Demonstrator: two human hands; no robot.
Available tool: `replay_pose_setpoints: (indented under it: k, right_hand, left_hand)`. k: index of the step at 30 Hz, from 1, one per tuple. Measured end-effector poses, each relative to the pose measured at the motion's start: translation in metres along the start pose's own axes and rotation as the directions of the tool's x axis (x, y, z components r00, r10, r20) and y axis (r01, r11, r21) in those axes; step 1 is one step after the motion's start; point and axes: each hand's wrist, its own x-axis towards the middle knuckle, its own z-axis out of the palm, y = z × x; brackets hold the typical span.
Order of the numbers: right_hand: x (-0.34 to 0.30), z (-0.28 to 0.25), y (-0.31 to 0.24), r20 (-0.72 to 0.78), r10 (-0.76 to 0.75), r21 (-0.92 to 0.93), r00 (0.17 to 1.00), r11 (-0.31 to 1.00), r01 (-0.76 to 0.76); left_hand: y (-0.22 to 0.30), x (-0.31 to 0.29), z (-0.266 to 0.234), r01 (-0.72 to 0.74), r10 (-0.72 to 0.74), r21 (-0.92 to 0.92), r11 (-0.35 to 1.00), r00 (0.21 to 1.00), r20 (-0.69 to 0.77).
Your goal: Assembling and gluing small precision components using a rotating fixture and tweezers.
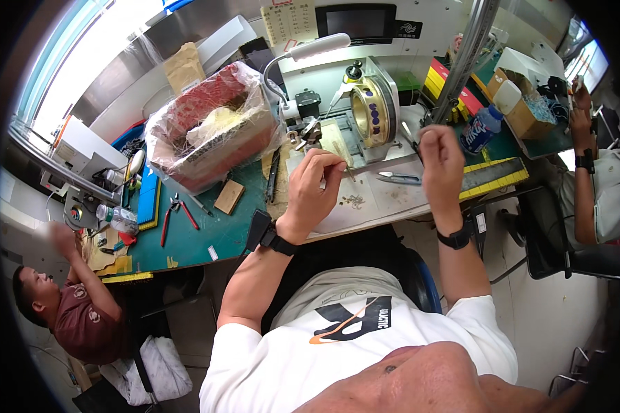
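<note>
My left hand (pixel 315 187) is raised over the front of a white work plate (pixel 393 196), thumb and forefinger pressed together. Whatever they hold, if anything, is too small to make out. Farther right, my right hand (pixel 441 164) is closed, its fingers curled together, and their contents are hidden. Between the hands, a pair of pointed snips or tweezers (pixel 399 178) lies on the plate, close to a scatter of tiny metal bits (pixel 353 201). Behind stands a bench machine with a gold ring-shaped wheel (pixel 369 117), under a lit white lamp (pixel 318 47).
A plastic-lined box (pixel 210 127) stands left of the machine. Red-handled pliers (pixel 165 224) and a small wooden block (pixel 229 197) lie on the green mat. At right are a blue bottle (pixel 481 129) and a yellow-edged strip (pixel 492 177). People sit at both sides.
</note>
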Motion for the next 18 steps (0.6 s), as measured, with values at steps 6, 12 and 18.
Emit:
replay_pose_setpoints:
  k: [6,12,18]
  right_hand:
    - [0.085,-0.095,0.041,-0.596,-0.215,-0.324,0.773,0.946,0.014]
    - [0.14,-0.174,0.079,-0.361,-0.218,-0.615,0.907,0.787,-0.056]
    - [0.109,-0.137,0.034,-0.543,-0.396,-0.438,0.74,0.886,0.153]
  left_hand:
    - [0.001,0.001,0.001,-0.013,0.013,0.01,1.0,1.0,0.004]
    - [0.003,0.004,0.002,-0.031,0.031,0.01,0.999,0.999,0.009]
    - [0.0,0.0,0.004,-0.016,0.016,0.003,1.0,1.0,-0.012]
